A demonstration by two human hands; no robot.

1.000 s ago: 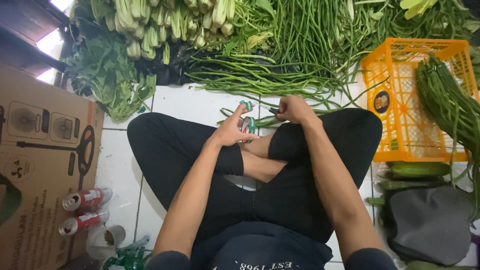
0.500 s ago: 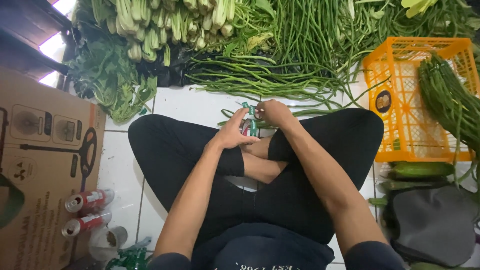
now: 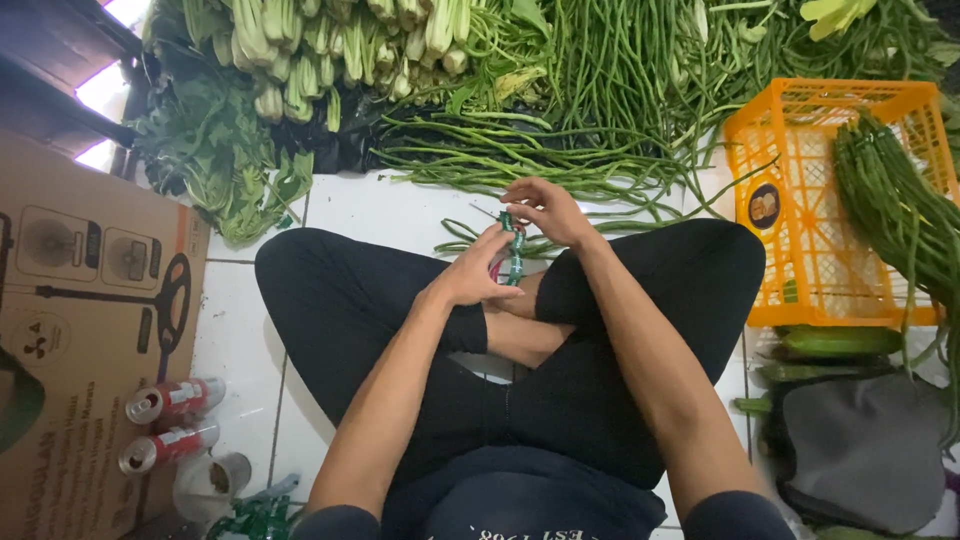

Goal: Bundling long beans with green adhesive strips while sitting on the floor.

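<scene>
hands: 2 (left, right) | green tape roll: 1 | orange crate: 1 | drink cans: 2 | cardboard box: 1 | grey bag: 1 | cucumbers: 2

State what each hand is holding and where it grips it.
Both the left hand and the right hand pinch a narrow green strip between them, right at its upper end, left lower down. What the strip is cannot be told.

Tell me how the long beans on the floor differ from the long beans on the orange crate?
The long beans on the floor lie spread flat across white tile; the long beans on the orange crate hang in one thick bunch over its rim. The floor ones are loose, the crate ones gathered together. Both are long, thin and green.
</scene>
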